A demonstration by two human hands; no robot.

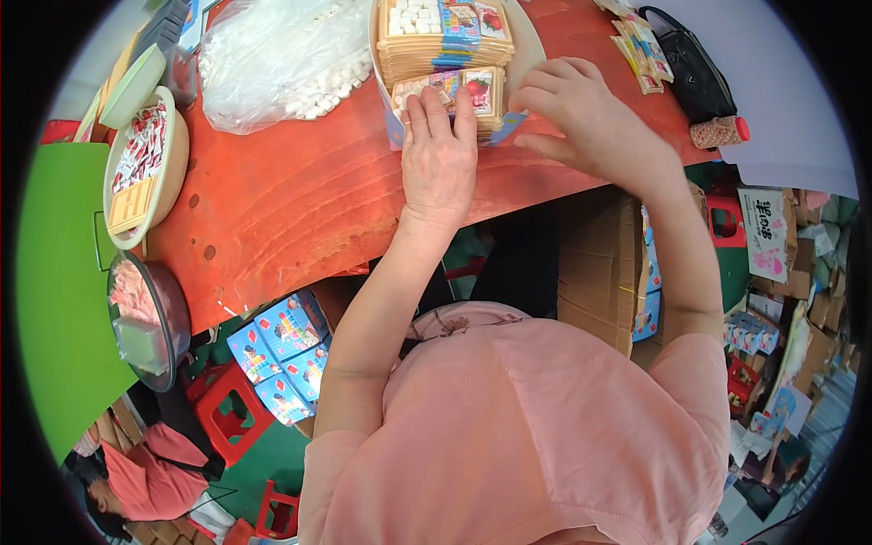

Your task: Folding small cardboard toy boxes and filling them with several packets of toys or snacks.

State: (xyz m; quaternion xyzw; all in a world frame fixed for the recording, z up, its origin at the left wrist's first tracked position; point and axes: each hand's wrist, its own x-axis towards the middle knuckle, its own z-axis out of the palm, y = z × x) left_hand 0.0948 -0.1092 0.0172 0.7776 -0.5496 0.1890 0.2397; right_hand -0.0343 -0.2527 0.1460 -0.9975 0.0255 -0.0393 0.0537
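Observation:
A white-and-blue box [396,130] at the table's far edge holds stacked flat packs [445,59], wooden-coloured trays with white pieces and colourful labels. A smaller front stack of packs [490,91] carries a label with a strawberry picture. My left hand [440,173] lies over this front stack, its fingers stretched out and spread on top. At the box's right side, my right hand [581,118] hovers with fingers loosely bent and apart, nothing seen in it. Its fingertips are close to the box rim; whether they touch it I cannot tell.
The red table [282,218] bears a clear bag of white pieces [282,64], an oval basin of small sachets [150,163], a jar [719,133] and a black bag [695,73]. A bowl [150,318] stands left; cartons [286,350] and red stools [232,413] are below.

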